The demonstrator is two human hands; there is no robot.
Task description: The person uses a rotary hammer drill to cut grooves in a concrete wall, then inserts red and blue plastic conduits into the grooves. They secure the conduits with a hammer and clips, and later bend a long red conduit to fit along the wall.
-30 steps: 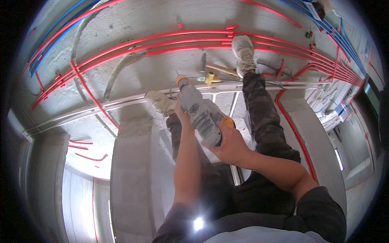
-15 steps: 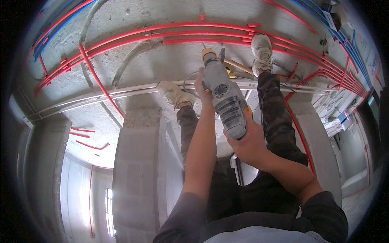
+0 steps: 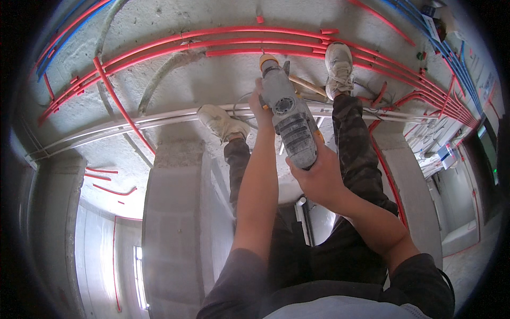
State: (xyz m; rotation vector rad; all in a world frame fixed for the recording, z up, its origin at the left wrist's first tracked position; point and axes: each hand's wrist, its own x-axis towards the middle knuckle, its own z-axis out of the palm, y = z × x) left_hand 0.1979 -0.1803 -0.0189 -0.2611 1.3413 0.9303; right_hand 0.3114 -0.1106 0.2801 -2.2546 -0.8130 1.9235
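While the left hand [image 3: 261, 110] has its grip clamped near the front of the grey rotary hammer [image 3: 291, 119], which points toward red conduits [image 3: 239, 44], the right hand [image 3: 322, 178] clasps its rear.

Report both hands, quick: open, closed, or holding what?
Left hand: holding the gray power drill near its front, fingers partly hidden.
Right hand: closed on the same drill at its rear.

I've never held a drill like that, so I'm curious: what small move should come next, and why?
Perhaps angle the drill slightly clear of the nearest red pipe: its front end appears close to that pipe, though contact can't be told, and the left hand and right hand both grip the drill.
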